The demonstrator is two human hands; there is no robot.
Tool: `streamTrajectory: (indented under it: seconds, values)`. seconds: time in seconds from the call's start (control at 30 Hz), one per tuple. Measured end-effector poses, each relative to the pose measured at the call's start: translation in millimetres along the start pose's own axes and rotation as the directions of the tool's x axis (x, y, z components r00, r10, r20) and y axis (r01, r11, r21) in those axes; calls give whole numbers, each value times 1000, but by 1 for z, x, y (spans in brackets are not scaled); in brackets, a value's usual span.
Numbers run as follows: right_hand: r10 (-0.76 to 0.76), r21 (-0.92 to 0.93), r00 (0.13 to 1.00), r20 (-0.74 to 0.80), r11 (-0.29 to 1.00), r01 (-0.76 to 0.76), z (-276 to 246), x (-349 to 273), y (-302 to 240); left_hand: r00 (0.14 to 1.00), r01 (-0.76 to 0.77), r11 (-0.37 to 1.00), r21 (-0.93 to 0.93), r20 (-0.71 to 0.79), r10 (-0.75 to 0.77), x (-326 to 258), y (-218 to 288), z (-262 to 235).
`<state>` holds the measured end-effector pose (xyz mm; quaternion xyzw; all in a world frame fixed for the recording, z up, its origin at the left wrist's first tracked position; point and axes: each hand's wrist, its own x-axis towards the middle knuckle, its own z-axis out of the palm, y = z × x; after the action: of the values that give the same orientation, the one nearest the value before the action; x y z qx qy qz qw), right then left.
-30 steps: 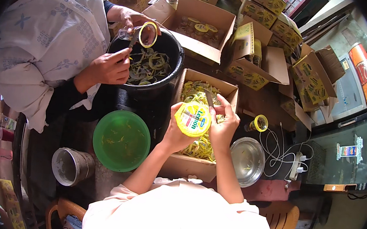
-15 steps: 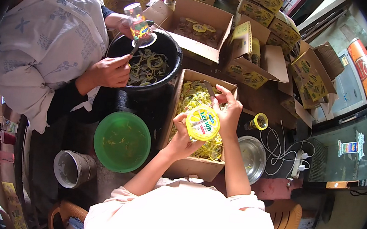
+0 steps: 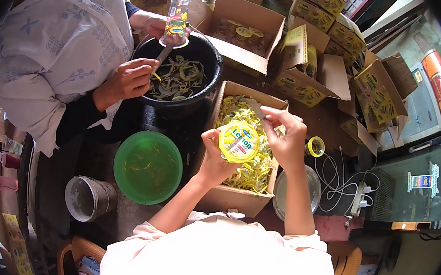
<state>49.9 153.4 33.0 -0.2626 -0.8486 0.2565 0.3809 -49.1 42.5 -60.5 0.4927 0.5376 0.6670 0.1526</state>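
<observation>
My left hand (image 3: 212, 161) is closed around a plastic cup with a round yellow printed film lid (image 3: 239, 142), its top facing up. My right hand (image 3: 288, 136) pinches a small knife (image 3: 256, 108), whose blade points away and to the left, apart from the cup. Both hands are above a cardboard box (image 3: 230, 199) heaped with yellow plastic strips (image 3: 252, 182). At the left, a co-worker's one hand (image 3: 152, 24) holds a clear printed cup (image 3: 177, 19), and the other hand (image 3: 125, 82) grips a knife (image 3: 163, 56) against its rim.
A black bucket (image 3: 215, 78) of yellowish strips stands by the co-worker. Nearer are a green basin (image 3: 144, 196) and a grey pail (image 3: 85, 201). Right of my box sit a metal bowl (image 3: 280, 196), a small yellow-rimmed cup (image 3: 316, 146) and white cables (image 3: 334, 184). Open cartons (image 3: 242, 59) stand beyond.
My right hand with the knife has moved right, away from the lid. My left hand has shifted the cup slightly left. The co-worker's cup has turned more upright.
</observation>
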Motion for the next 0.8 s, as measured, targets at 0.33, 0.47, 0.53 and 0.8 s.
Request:
streamTrajectory:
  seconds: [0.33, 0.47, 0.53, 0.8]
  values:
    - [-192, -214, 949, 250, 945, 247, -12, -15, -46, 999, 25, 999, 31, -48, -24, 4, -2, 0]
    - [-193, -243, 943, 270, 934, 261, -9, -15, -44, 998, 19, 1000, 16, -54, -18, 5, -1, -2]
    - [-196, -239, 944, 265, 935, 262, -7, -15, -44, 998, 39, 997, -61, -49, -42, 4, -1, -1]
    - [-185, -252, 937, 296, 931, 263, -4, -14, -44, 998, 44, 997, -59, -46, -47, 5, -2, 0]
